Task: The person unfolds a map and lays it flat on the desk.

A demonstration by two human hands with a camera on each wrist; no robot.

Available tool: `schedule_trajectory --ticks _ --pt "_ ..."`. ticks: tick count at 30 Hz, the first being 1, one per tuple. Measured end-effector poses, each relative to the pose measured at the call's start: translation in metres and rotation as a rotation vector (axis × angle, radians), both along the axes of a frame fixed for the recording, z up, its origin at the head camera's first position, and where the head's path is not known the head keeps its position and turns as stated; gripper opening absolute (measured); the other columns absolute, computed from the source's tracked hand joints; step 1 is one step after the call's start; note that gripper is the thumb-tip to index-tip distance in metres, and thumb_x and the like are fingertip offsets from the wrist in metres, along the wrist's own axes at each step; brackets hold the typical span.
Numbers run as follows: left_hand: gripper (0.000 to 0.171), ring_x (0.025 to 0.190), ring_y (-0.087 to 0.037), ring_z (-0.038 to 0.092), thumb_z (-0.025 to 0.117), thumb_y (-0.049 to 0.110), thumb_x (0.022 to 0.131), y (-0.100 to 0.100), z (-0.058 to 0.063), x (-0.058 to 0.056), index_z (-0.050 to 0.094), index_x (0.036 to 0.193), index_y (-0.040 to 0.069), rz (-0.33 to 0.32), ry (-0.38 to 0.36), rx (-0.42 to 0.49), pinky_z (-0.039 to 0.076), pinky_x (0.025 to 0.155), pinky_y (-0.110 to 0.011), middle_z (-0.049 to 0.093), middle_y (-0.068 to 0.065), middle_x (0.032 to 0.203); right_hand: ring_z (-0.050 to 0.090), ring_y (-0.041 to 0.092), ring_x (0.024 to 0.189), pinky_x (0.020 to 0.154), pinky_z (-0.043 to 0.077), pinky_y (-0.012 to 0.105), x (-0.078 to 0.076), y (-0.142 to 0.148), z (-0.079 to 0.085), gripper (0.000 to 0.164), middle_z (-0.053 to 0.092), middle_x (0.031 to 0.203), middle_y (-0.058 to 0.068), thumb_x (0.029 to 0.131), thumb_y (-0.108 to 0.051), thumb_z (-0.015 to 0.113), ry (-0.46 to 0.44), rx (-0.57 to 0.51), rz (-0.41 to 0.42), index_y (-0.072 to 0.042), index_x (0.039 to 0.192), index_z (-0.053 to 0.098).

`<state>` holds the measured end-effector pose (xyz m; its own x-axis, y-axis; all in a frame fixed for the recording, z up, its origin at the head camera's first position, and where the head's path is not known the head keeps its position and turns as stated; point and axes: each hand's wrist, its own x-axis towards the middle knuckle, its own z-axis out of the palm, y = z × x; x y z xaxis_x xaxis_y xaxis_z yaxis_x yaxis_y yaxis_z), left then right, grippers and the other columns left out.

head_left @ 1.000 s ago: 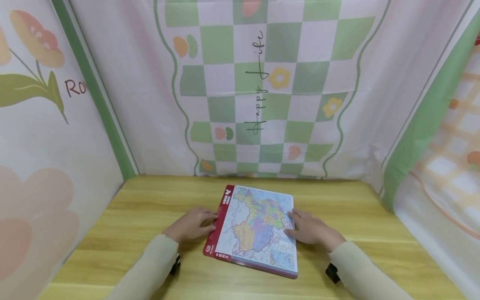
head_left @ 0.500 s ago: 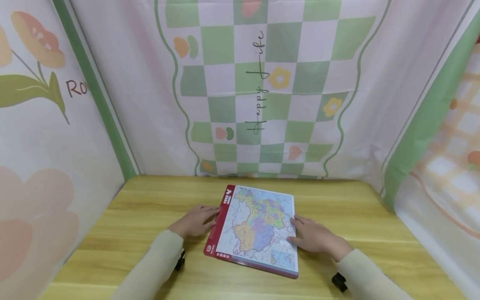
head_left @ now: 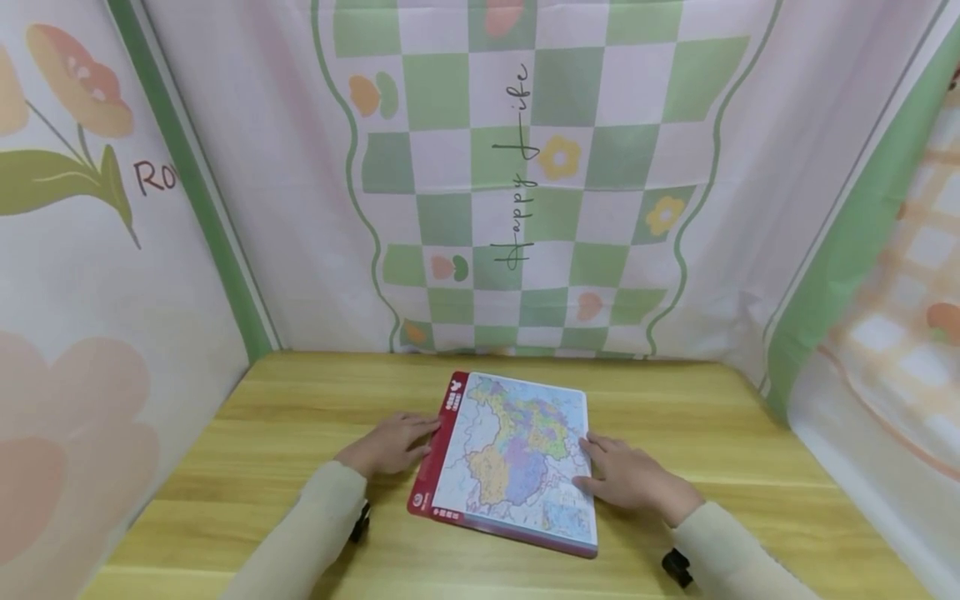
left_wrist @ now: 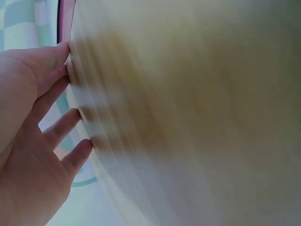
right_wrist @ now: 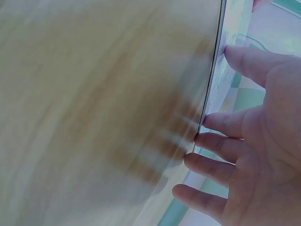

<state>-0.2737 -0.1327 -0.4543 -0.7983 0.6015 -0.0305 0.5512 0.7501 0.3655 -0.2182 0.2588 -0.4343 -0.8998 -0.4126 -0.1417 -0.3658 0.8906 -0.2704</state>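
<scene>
A flat map board point(head_left: 498, 462) with a red border and a multicoloured printed map lies slightly turned on the table. My left hand point(head_left: 390, 443) touches its red left side with outstretched fingers. Opposite, my right hand point(head_left: 628, 477) has its fingertips at the right edge, the thumb lying on the printed surface. In the left wrist view, fingertips point(left_wrist: 83, 147) of the spread left hand meet the tabletop beside a thin strip of the board's red edge point(left_wrist: 67, 21). The right wrist view has the thumb point(right_wrist: 249, 63) against the map face, and the other fingers along the edge and tabletop.
The wood-grain table point(head_left: 300, 400) carries the board near its middle. Behind it hangs a green-and-white checked cloth point(head_left: 525, 208) with printed flowers, and patterned curtains close in both sides. A dark wrist device point(head_left: 677, 567) shows below the right sleeve.
Over the last second, my right hand has slid slightly nearer along the board's right edge, and my left hand has shifted a little right. The board stays almost where it was.
</scene>
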Motion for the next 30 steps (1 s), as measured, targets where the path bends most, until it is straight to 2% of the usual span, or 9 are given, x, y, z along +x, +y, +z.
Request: schedule_trajectory --ticks 7,15,20,30 --pt "0.051 0.139 -0.041 0.038 0.056 0.021 0.103 -0.002 0.001 0.003 0.045 0.149 0.002 -0.026 0.006 0.016 0.029 0.115 -0.057 0.047 -0.017 0.150 0.032 0.053 0.138 0.106 0.029 0.072 -0.003 -0.002 0.002 0.069 0.033 0.153 0.032 0.101 -0.040 0.058 -0.028 0.013 -0.013 0.009 0.147 0.041" --pt "0.056 0.147 -0.039 0.024 0.053 0.031 0.105 -0.002 0.004 0.011 0.039 0.154 0.007 0.022 -0.091 -0.007 0.022 0.118 -0.054 0.036 -0.013 0.158 0.031 0.051 0.139 0.109 0.026 0.070 -0.010 -0.002 0.002 0.065 0.032 0.154 0.030 0.103 -0.036 0.056 -0.036 0.019 -0.011 0.007 0.148 0.040" --pt "0.059 0.148 -0.036 0.024 0.055 0.033 0.104 0.001 0.009 0.017 0.037 0.155 0.009 0.052 -0.126 -0.039 0.023 0.119 -0.052 0.033 -0.011 0.160 0.030 0.050 0.141 0.111 0.026 0.068 -0.014 -0.002 0.002 0.063 0.032 0.155 0.030 0.103 -0.034 0.055 -0.048 -0.004 -0.002 0.007 0.149 0.039" --pt "0.061 0.147 -0.035 0.026 0.058 0.033 0.102 0.004 0.013 0.024 0.039 0.154 0.007 0.059 -0.115 -0.081 0.026 0.117 -0.052 0.035 -0.010 0.159 0.030 0.049 0.141 0.112 0.026 0.065 -0.019 -0.003 0.007 0.063 0.033 0.155 0.029 0.102 -0.033 0.057 -0.084 -0.049 -0.021 0.005 0.149 0.040"
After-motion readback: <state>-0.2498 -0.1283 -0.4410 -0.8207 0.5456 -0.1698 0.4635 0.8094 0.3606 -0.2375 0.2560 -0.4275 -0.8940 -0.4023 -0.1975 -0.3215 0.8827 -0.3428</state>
